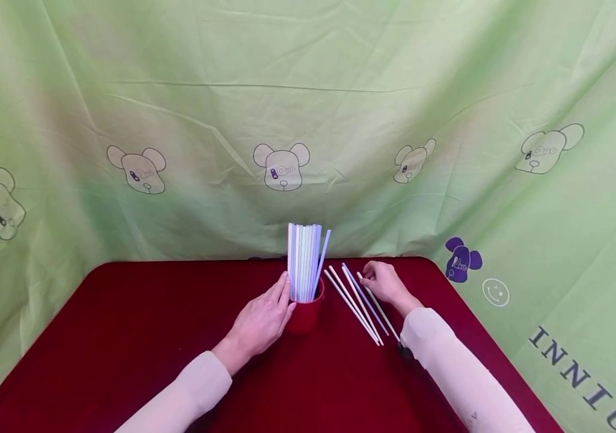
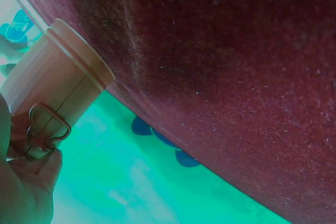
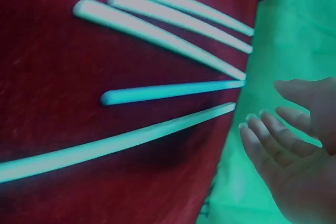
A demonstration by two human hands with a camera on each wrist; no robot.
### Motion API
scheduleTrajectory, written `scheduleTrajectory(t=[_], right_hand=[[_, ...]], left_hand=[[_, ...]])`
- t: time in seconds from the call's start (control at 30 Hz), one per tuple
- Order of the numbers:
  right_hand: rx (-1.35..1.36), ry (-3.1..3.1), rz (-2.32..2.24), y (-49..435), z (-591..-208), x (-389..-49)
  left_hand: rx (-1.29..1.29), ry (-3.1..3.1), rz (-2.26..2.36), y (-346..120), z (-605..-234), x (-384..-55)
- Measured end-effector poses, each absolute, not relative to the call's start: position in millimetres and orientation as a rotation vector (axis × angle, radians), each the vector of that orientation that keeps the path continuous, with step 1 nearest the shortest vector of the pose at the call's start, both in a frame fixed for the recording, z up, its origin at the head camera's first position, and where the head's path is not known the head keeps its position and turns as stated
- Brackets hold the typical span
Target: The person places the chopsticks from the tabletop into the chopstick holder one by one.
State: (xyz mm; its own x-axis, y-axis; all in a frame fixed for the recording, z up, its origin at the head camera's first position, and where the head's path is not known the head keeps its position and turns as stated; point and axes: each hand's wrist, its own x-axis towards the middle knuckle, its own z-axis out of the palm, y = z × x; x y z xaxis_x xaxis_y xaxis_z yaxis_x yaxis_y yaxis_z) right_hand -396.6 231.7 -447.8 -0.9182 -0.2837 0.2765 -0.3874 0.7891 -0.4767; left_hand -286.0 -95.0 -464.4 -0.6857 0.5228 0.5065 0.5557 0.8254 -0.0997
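A red cup (image 1: 303,319) stands on the table, packed with upright pastel straws (image 1: 303,264); one blue straw (image 1: 323,255) leans out to the right. My left hand (image 1: 261,322) rests against the cup's left side, fingers straight. In the left wrist view its thumb (image 2: 48,174) lies by the cup's wire handle (image 2: 50,124); its other fingers are mostly hidden. To the right, several loose straws lie fanned out, among them a blue straw (image 3: 168,93) and a pale green straw (image 3: 121,142). My right hand (image 3: 294,161) hovers by the green straw's far end, thumb and fingers apart, holding nothing.
The table has a dark red cloth (image 1: 151,349). A green curtain (image 1: 286,90) printed with bear heads hangs behind it and along both sides. The loose straws' far ends point toward the table's back edge.
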Motion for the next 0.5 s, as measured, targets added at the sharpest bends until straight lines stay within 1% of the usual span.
scheduleTrajectory(t=[0.23, 0.5], right_hand=[[0.457, -2.936, 0.587, 246, -466, -397], [0.408, -2.986, 0.618, 252, -465, -393]], left_hand=[[-0.791, -2.487, -0.068, -95, -465, -285], [-0.792, -2.481, -0.058, -95, -465, -286]])
